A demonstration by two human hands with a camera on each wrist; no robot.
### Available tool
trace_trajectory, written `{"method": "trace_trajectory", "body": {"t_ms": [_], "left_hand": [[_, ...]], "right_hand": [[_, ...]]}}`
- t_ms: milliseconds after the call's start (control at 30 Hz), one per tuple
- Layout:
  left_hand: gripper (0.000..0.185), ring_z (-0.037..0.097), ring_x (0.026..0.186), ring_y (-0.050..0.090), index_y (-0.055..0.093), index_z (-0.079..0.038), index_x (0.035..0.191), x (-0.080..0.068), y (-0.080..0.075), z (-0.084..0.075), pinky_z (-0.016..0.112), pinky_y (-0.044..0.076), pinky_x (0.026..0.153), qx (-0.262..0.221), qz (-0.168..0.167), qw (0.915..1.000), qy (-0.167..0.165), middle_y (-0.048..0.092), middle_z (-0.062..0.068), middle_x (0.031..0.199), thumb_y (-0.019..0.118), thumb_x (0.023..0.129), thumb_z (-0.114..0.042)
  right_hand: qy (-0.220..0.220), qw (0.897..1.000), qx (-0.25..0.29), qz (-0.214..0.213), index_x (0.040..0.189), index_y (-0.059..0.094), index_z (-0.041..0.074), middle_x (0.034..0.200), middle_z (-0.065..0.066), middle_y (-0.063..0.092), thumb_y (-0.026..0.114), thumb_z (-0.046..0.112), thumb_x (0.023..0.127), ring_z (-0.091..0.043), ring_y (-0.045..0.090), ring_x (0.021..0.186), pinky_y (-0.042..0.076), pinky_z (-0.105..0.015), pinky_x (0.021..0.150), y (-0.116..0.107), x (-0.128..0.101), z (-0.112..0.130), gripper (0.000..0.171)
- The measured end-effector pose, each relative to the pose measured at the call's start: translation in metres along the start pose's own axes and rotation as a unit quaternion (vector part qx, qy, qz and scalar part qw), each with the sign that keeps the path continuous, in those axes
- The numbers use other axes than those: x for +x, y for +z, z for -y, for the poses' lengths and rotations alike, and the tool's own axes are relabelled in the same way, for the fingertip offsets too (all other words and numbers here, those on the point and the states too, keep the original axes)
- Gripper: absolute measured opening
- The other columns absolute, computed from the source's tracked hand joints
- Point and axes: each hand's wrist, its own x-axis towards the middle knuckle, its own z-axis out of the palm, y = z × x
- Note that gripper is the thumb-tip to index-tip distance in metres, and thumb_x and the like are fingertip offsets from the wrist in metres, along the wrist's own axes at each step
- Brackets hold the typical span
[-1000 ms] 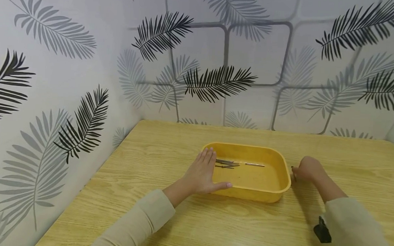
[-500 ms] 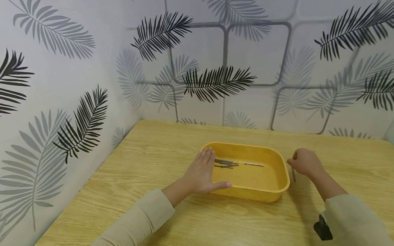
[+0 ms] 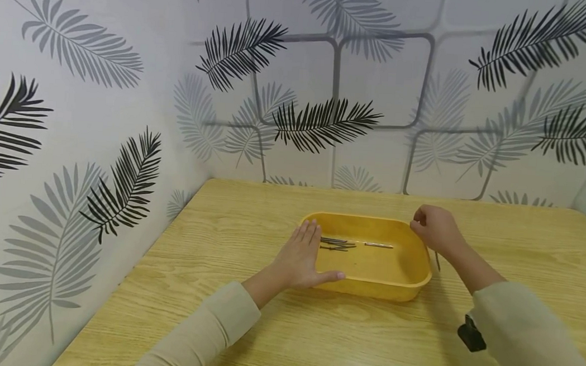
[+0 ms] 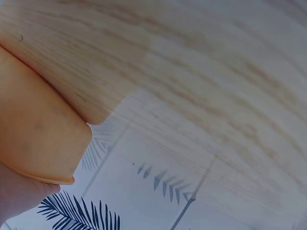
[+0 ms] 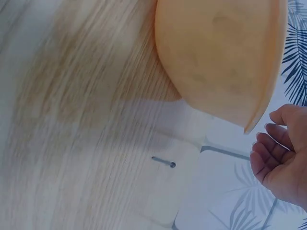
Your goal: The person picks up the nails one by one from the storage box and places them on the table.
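Resting flat against the left wall of the yellow tray, our left hand lies with straight, relaxed fingers on the bench. Inside the tray we see several thin nails near its left end. Our right hand hovers over the tray's far right corner, fingers loosely curled; we cannot tell whether it holds anything. One nail lies on the bench just right of the tray.

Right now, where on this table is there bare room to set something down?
Bare wood lies left of the left hand, behind the yellow tray toward the wall, and along the near edge. Crowded: nails inside the tray, one nail by its right side.
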Motion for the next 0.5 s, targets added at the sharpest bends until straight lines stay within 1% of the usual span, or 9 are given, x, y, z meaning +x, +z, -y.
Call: {"method": "trace_trajectory", "body": {"t_ms": [267, 500], "left_hand": [[0.102, 0.031, 0.145, 0.006, 0.012, 0.003, 0.147, 0.000, 0.001, 0.001, 0.042, 0.011, 0.118, -0.004, -0.005, 1.0000, 0.002, 0.008, 0.019, 0.156, 0.041, 0.083, -0.071], [0.102, 0.031, 0.145, 0.007, 0.014, 0.003, 0.147, 0.000, 0.002, 0.001, 0.041, 0.011, 0.118, 0.006, -0.008, 0.9999, 0.002, 0.009, 0.019, 0.156, 0.041, 0.083, -0.072]], "right_hand": [[-0.032, 0.999, 0.010, 0.016, 0.081, 0.060, -0.008, 0.068, -0.013, 0.055, 0.059, 0.003, 0.084, -0.020, 0.046, 0.061, 0.039, -0.030, 0.057, 0.009, 0.008, 0.013, 0.012], [-0.069, 0.996, 0.014, 0.047, 0.087, 0.062, -0.012, 0.069, -0.013, 0.056, 0.058, 0.000, 0.082, -0.019, 0.047, 0.063, 0.046, -0.036, 0.062, 0.020, 0.011, 0.022, 0.014]]}}
